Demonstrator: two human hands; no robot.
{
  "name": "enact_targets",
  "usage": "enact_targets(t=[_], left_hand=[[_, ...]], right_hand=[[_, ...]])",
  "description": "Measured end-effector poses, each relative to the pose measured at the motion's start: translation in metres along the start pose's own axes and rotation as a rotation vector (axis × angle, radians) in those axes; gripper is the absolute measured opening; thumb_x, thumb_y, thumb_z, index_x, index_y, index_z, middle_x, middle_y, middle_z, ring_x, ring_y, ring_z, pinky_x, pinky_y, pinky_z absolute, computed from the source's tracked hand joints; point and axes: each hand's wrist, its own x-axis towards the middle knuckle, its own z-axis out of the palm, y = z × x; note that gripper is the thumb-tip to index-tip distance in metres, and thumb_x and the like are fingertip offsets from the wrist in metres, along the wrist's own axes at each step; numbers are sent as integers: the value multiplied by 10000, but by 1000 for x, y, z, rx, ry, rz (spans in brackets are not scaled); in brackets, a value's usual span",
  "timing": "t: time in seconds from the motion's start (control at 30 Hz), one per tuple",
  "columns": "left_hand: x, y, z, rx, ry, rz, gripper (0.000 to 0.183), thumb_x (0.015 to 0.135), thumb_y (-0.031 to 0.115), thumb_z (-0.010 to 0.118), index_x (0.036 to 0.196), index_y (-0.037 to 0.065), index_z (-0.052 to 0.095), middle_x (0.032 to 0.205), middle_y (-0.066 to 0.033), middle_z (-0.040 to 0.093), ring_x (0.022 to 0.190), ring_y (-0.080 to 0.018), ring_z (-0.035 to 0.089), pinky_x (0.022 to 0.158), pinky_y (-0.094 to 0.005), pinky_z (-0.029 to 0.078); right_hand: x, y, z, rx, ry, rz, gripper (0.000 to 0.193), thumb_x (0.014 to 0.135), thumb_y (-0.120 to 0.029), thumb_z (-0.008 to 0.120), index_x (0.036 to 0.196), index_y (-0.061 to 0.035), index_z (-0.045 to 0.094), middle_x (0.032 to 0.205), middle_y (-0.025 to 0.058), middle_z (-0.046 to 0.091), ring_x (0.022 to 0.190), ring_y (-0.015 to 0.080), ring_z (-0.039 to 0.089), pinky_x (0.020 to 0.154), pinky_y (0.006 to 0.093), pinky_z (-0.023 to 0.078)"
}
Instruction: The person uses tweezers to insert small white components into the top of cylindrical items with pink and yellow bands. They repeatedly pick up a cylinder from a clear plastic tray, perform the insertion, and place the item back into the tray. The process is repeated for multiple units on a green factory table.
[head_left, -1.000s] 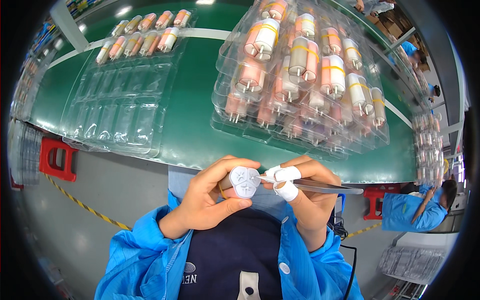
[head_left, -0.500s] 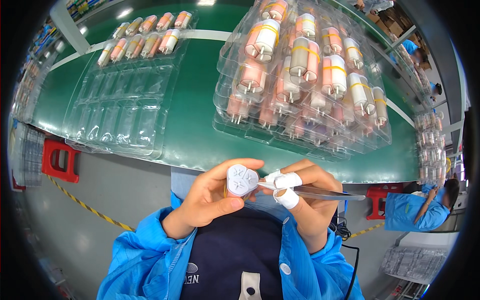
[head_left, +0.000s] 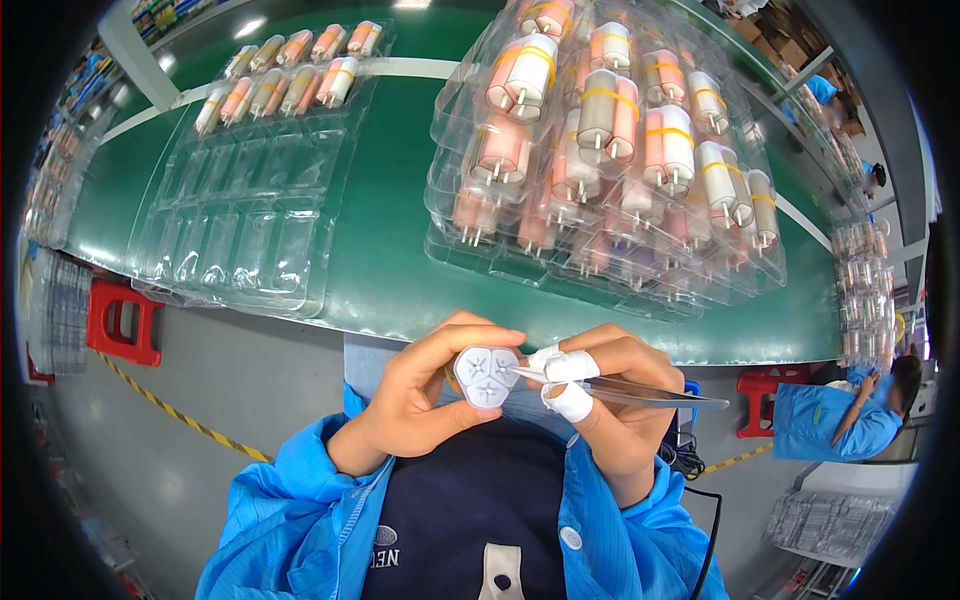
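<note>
My left hand (head_left: pixel 412 396) is closed around a bundle of cylinders (head_left: pixel 487 378), its white three-lobed end turned up toward me. Each lobe of that end carries a star-shaped slit pattern. My right hand (head_left: pixel 630 410) pinches a pair of metal tweezers (head_left: pixel 655 393); white tape wraps the fingertips and thumb. The tweezers' tips lie at the right lobe of the white end; whether they touch it cannot be made out. Most of the bundle's body is hidden behind my left fingers. Both hands are in front of the near edge of the green table (head_left: pixel 400 310).
Stacked clear plastic trays (head_left: pixel 445 205) hold several pink, white and grey cylinder bundles with yellow bands. A clear tray (head_left: pixel 235 225) on the left has bundles in its far rows. Red stools (head_left: pixel 125 322) stand below the table. A person in blue (head_left: pixel 830 420) is at the right.
The bundle has turned in my left hand, so its white end faces up more squarely and sits slightly lower. The tweezers stay beside its right lobe.
</note>
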Motion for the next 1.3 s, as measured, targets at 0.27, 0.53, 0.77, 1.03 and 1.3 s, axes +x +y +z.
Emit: enact_targets(t=[0.27,0.53,0.77,1.03,1.3], left_hand=[[3,2,-1,310,32,105,442,773,95,710,1190,2,595,1035,-105,603,889,-179,538,667,-251,448],[3,5,-2,414,42,134,458,726,36,713,1164,-32,600,1018,-141,599,892,-233,548,733,-303,457],[2,14,5,473,131,91,501,651,-54,656,1149,5,638,1011,-127,602,881,-253,538,741,-326,458],[4,17,1,682,105,198,535,610,-56,654,1141,12,644,983,-123,609,857,-273,539,725,-338,450],[-2,15,3,31,134,-107,508,750,29,718,1227,-13,549,1083,-148,628,956,-195,594,844,-315,462]], right_hand=[[2,0,-1,-43,-13,-36,135,749,15,702,879,35,672,853,173,690,747,207,680,638,273,527],[2,2,-1,-63,-13,-11,131,756,15,699,883,34,673,853,168,686,745,195,673,639,272,524],[1,6,1,24,26,27,126,763,21,694,887,33,672,863,161,681,755,188,666,657,277,526],[3,9,1,32,20,19,120,767,19,692,884,29,667,858,164,681,749,184,663,655,278,524],[-1,8,0,186,102,41,157,752,29,690,901,45,644,891,180,655,787,206,654,681,289,523]])
